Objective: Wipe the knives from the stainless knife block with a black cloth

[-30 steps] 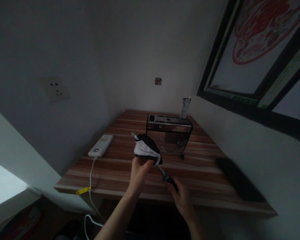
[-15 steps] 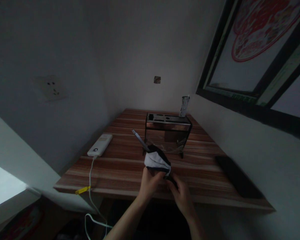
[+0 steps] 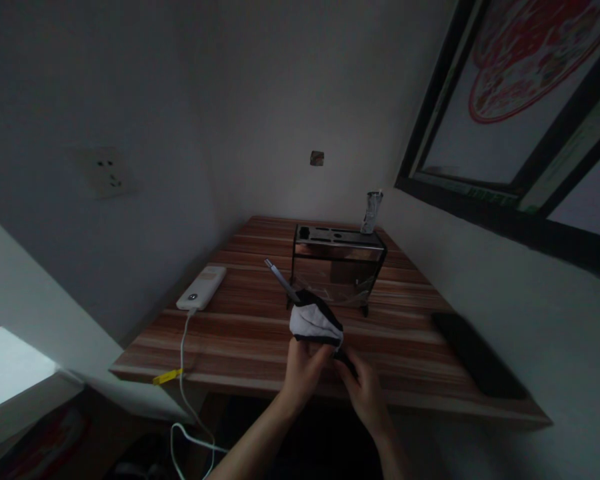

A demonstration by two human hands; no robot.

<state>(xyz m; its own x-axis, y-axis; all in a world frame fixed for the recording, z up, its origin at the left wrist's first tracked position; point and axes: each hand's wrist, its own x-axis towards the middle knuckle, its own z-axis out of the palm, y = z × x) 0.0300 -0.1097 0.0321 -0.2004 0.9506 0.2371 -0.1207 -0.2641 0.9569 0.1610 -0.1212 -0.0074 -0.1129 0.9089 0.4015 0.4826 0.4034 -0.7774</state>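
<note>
My left hand [image 3: 303,371] is closed on a black-and-white cloth [image 3: 314,321] wrapped round a long metal tool [image 3: 281,278]. The tool's thin shaft sticks out up and to the left of the cloth. My right hand [image 3: 364,392] grips the tool's dark handle [image 3: 347,363], close against my left hand. Both hands hover over the front edge of a wooden table [image 3: 240,333].
A metal and clear knife rack [image 3: 338,267] stands behind the hands, with a small silver packet [image 3: 371,213] at the wall. A white power bank [image 3: 201,288] with a white cable [image 3: 183,373] lies left. A black flat object [image 3: 475,357] lies right.
A second ago the cloth was near the tool's tip; my left hand has slid it down the shaft to the handle, baring the tip. Since half a second ago little moved.
</note>
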